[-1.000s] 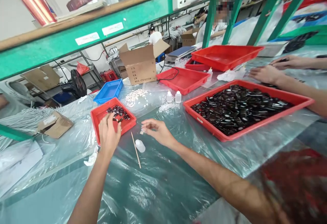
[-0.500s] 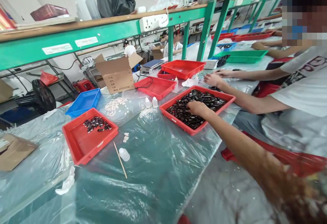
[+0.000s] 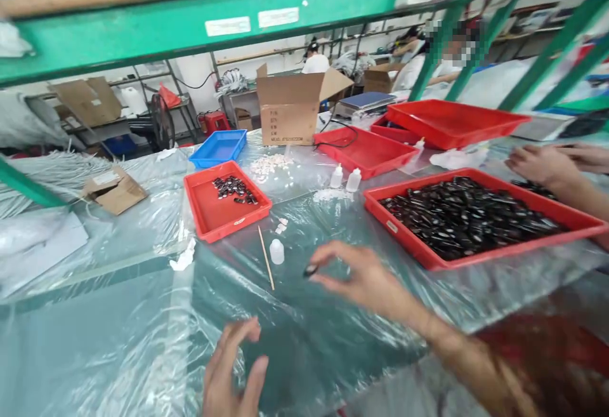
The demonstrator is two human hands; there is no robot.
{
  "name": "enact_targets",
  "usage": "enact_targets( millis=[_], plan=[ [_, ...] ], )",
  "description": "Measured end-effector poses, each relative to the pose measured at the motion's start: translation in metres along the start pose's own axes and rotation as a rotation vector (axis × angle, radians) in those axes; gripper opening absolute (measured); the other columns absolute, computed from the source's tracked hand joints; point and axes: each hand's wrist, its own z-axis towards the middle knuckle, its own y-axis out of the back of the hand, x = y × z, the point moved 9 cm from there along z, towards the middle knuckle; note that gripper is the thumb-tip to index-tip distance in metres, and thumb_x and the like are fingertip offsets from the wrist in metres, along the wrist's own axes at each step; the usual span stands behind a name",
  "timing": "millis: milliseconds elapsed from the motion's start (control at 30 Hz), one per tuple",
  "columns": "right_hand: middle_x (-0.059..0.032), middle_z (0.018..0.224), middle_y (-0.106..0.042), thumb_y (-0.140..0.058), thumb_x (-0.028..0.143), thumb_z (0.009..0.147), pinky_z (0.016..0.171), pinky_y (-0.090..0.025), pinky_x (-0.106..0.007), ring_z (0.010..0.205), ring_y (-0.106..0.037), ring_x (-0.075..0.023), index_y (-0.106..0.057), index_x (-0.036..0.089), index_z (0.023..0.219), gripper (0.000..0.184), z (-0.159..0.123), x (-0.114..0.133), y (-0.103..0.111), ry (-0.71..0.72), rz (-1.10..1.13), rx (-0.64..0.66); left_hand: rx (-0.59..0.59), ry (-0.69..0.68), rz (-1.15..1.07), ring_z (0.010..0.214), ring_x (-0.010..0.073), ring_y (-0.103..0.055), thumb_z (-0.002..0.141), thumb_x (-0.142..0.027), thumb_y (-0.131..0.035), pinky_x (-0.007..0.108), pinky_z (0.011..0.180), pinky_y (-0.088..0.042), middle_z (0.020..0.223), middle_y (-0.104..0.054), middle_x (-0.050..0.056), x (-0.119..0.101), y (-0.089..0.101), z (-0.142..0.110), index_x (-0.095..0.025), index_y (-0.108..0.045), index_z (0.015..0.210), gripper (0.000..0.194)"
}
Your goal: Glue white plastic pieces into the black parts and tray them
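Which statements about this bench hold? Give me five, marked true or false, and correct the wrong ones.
1. The right hand pinches a small glossy black piece. True.
2. The left hand grips the thin wooden stick. False: nothing shows in it; the stick lies on the plastic-covered green table.
3. A shallow blue plastic tray sits beyond the small squarish red plastic tray. True.
4. The largest red plastic tray holds white chips. False: it holds glossy black pieces.
5. A translucent white plastic bottle is right of the stick. True.
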Motion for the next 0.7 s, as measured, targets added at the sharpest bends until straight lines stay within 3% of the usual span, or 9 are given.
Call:
enact_targets(
  millis=[100, 200, 267, 367, 500, 600, 667, 700],
  plan=[
    [0.0030, 0.094, -0.082, -0.069, 0.041, 0.101, 0.080, -0.068, -0.031, 0.084, -0.080, -0.0177, -0.067, 0.034, 0.098, 0.008, 0.003, 0.041, -0.073, 0.143, 0.111, 0.053, -0.077, -0.004, -0.100, 0.079, 0.0216, -0.070, 0.085, -0.045, -0.060, 0.031, 0.070, -0.059, 0.086, -0.069, -0.001, 0.010, -0.011, 0.029, -0.036, -0.067, 0.105, 0.023],
    [0.0039, 0.093, -0.080, -0.062, 0.049, 0.101, 0.080, -0.068, -0.035, 0.082, -0.078, -0.0190, -0.064, 0.036, 0.090, 0.017, 0.020, 0.040, -0.112, 0.090, 0.187, 0.088, -0.091, -0.023, -0.165, 0.073, 0.0193, -0.067, 0.085, -0.040, -0.061, 0.030, 0.066, -0.057, 0.081, -0.065, -0.002, 0.017, -0.019, 0.064, -0.034, -0.067, 0.091, 0.010],
    [0.0042, 0.092, -0.079, -0.063, 0.051, 0.099, 0.080, -0.069, -0.039, 0.082, -0.078, -0.0208, -0.066, 0.038, 0.088, 0.018, 0.032, 0.027, -0.115, 0.035, 0.237, 0.098, -0.098, -0.033, -0.173, 0.072, 0.0188, -0.066, 0.085, -0.039, -0.061, 0.030, 0.064, -0.056, 0.081, -0.064, -0.002, 0.024, -0.022, 0.078, -0.033, -0.067, 0.084, 0.008],
    [0.0036, 0.102, -0.082, -0.067, 0.047, 0.098, 0.089, -0.068, -0.042, 0.093, -0.080, -0.0233, -0.070, 0.041, 0.096, 0.007, 0.042, 0.009, -0.103, 0.093, 0.211, 0.152, -0.118, -0.021, -0.162, 0.075, 0.0196, -0.067, 0.085, -0.040, -0.060, 0.030, 0.066, -0.057, 0.084, -0.066, -0.001, 0.046, -0.024, 0.081, -0.033, -0.066, 0.084, 0.010],
    [-0.0063, 0.105, -0.079, -0.069, 0.035, 0.098, 0.090, -0.065, -0.043, 0.096, -0.076, -0.0249, -0.071, 0.030, 0.104, 0.008, 0.050, -0.041, -0.066, 0.091, 0.053, 0.003, -0.045, 0.040, -0.095, 0.072, 0.0202, -0.073, 0.085, -0.042, -0.058, 0.030, 0.067, -0.060, 0.083, -0.073, -0.002, 0.080, -0.038, 0.074, -0.035, -0.065, 0.093, 0.013],
    [-0.0103, 0.121, -0.075, -0.086, 0.036, 0.085, 0.084, -0.065, -0.039, 0.092, -0.073, -0.0219, -0.072, 0.024, 0.123, 0.042, 0.056, -0.086, -0.066, 0.001, 0.022, 0.043, 0.009, 0.053, -0.016, 0.071, 0.0204, -0.075, 0.085, -0.045, -0.057, 0.030, 0.067, -0.061, 0.085, -0.074, -0.002, 0.089, -0.047, 0.071, -0.035, -0.065, 0.097, 0.017],
    [-0.0122, 0.136, -0.072, -0.098, 0.037, 0.071, 0.091, -0.066, -0.039, 0.104, -0.075, -0.0238, -0.072, 0.024, 0.131, 0.066, 0.057, -0.107, -0.083, -0.060, 0.036, 0.162, 0.014, 0.050, 0.032, 0.070, 0.0207, -0.075, 0.084, -0.048, -0.056, 0.031, 0.065, -0.061, 0.089, -0.074, -0.002, 0.090, -0.049, 0.071, -0.036, -0.065, 0.100, 0.022],
    [-0.0124, 0.141, -0.070, -0.101, 0.037, 0.068, 0.099, -0.065, -0.041, 0.114, -0.074, -0.0263, -0.074, 0.024, 0.129, 0.068, 0.056, -0.113, -0.091, -0.093, 0.044, 0.211, 0.013, 0.053, 0.048, 0.071, 0.0210, -0.075, 0.084, -0.049, -0.055, 0.031, 0.065, -0.061, 0.091, -0.074, -0.001, 0.090, -0.050, 0.071, -0.036, -0.065, 0.102, 0.024]
  ],
)
